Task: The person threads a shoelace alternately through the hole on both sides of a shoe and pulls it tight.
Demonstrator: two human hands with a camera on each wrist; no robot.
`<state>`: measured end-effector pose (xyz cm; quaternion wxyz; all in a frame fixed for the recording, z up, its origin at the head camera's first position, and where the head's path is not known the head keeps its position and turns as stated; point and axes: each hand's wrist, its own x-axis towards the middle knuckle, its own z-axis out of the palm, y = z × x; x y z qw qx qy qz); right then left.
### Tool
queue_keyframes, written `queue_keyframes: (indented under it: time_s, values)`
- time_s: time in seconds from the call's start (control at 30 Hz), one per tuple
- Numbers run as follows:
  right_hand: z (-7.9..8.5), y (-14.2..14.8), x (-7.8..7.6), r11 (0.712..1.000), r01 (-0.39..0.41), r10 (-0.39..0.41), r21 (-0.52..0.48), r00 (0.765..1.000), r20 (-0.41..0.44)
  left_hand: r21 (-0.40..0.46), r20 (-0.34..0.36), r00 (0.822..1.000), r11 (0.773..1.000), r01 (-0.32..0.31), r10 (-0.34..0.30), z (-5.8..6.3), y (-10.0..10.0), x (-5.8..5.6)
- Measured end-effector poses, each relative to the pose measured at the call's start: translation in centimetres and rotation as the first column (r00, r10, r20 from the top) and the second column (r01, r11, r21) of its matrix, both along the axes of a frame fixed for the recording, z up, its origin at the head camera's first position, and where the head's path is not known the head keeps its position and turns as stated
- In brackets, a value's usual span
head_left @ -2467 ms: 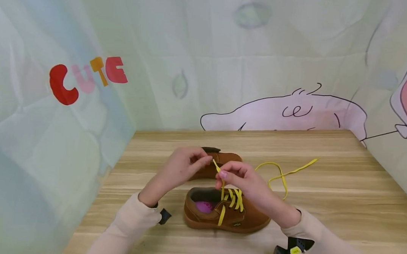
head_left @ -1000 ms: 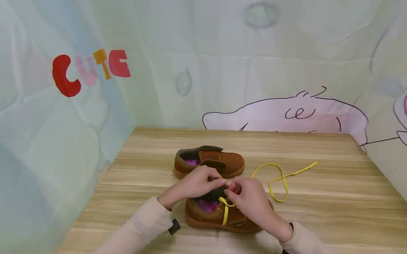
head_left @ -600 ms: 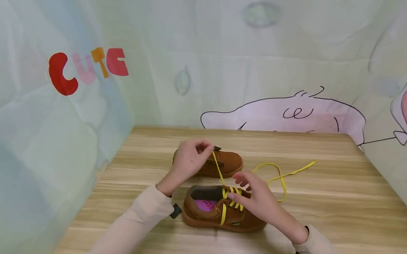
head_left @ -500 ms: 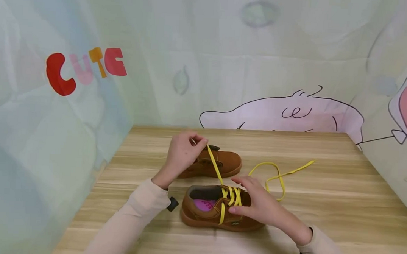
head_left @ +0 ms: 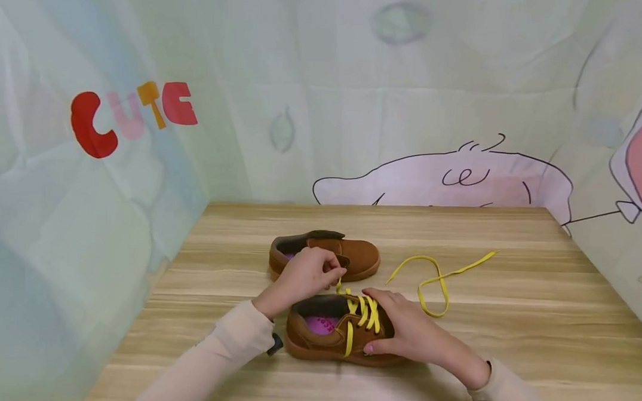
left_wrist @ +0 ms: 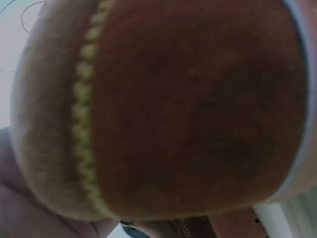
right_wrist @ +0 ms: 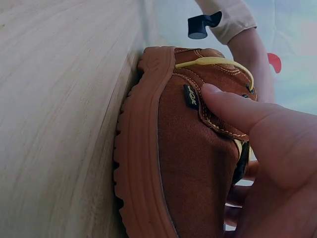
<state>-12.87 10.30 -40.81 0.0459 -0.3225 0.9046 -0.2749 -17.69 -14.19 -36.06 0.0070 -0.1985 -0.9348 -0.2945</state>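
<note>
A brown suede shoe (head_left: 320, 346) with a pink insole stands on the table, toe to the right. Its yellow shoelace (head_left: 363, 310) crosses through the eyelets. Just beyond the collar my left hand (head_left: 308, 273) pinches one lace end between thumb and fingertips, and a short stretch hangs down to the shoe. My right hand (head_left: 414, 331) grips the front part. In the right wrist view its thumb (right_wrist: 230, 106) presses the side by a small black label, and the fingers wrap the far side, partly hidden. Brown suede (left_wrist: 198, 109) with yellow stitching fills the left wrist view.
A second brown shoe (head_left: 360, 256) without laces lies behind the first, its flaps spread. To its right, a loose yellow lace (head_left: 440, 283) forms a loop on the wooden table (head_left: 535, 353). Printed cloth walls (head_left: 250, 101) stand behind and at both sides.
My left hand, which held the lace stretched up and left, has come down near the collar. My right hand has shifted from hovering by the lacing to gripping the shoe.
</note>
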Motion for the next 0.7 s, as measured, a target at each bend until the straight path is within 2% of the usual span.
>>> queue_keyframes:
  time_s: [0.37, 0.6, 0.7]
  values:
    - [0.1, 0.1, 0.0, 1.0, 0.006, -0.006, 0.002, 1.0, 0.014, -0.086, 0.04, 0.999, 0.996, -0.002, 0.005, -1.7, -0.3, 0.4]
    - [0.1, 0.1, 0.1, 1.0, 0.009, -0.009, -0.008, 1.0, 0.03, -0.077, 0.14, 0.99, 0.997, 0.002, 0.009, -2.2, -1.0, 0.0]
    - [-0.1, 0.5, 0.0, 1.0, -0.008, 0.009, -0.009, 0.999, 0.051, -0.079, 0.189, 0.982, 0.997, 0.021, -0.006, -1.9, -1.7, 0.3]
